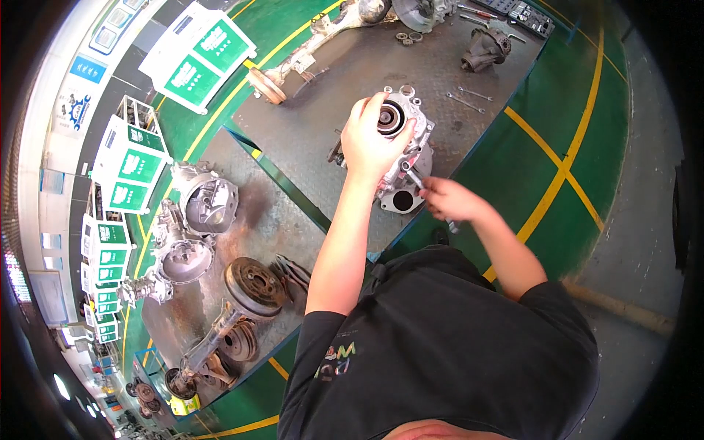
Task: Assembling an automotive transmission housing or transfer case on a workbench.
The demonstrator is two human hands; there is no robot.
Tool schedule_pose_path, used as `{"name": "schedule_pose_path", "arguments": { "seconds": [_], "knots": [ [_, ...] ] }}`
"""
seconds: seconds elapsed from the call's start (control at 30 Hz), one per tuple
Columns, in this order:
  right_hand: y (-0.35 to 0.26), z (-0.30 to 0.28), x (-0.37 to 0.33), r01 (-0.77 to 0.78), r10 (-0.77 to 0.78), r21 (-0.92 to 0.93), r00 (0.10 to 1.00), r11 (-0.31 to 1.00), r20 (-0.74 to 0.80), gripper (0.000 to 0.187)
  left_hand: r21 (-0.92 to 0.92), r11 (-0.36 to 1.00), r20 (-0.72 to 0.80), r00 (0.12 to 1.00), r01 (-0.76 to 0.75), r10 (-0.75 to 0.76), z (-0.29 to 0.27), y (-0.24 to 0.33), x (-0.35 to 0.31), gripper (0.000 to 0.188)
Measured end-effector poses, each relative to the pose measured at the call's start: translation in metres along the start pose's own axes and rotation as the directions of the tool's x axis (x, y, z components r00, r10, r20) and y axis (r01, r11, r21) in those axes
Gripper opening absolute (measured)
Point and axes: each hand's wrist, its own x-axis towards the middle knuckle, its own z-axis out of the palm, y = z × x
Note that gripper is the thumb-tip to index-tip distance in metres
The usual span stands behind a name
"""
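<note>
A silver metal gearbox housing [422, 132] stands on the metal-topped bench in front of me, with a dark round bearing or seal [391, 117] at its top and a flange with a dark hole at its near side. My left hand [370, 143] is wrapped over the housing's left side, its fingers and thumb around the bearing. My right hand [449, 199] is closed round the handle of a silver wrench [415, 177]. The wrench's far end meets a bolt on the housing's near side; its other end sticks out below my fist.
Two wrenches [466, 102] lie right of the housing, below a dark differential part [485, 51]. A tool case [529, 16] sits at the far right corner. A long axle [304, 55] lies at the back left. Gearbox casings [210, 204] and brake drums [254, 286] cover the left bench.
</note>
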Motion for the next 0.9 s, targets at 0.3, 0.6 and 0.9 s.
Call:
{"name": "schedule_pose_path", "arguments": {
  "seconds": [0.3, 0.6, 0.9],
  "knots": [
    [-0.097, -0.064, 0.000, -0.024, -0.090, -0.912, 0.994, 0.408, -0.066, 0.032, 0.007, 1.000, 0.004, 1.000, 0.013, -0.013, 0.000, -0.002, -0.001, 0.055],
    [-0.108, -0.061, 0.033, -0.026, 0.023, -0.917, 1.000, 0.397, -0.019, 0.035, -0.014, 1.000, -0.002, 1.000, 0.003, -0.003, -0.001, 0.000, -0.001, 0.056],
    [-0.056, -0.049, 0.030, -0.182, 0.242, -0.611, 0.970, 0.770, 0.016, 0.040, 0.014, 1.000, -0.008, 1.000, -0.005, 0.006, -0.001, -0.003, -0.001, 0.054]
  ]
}}
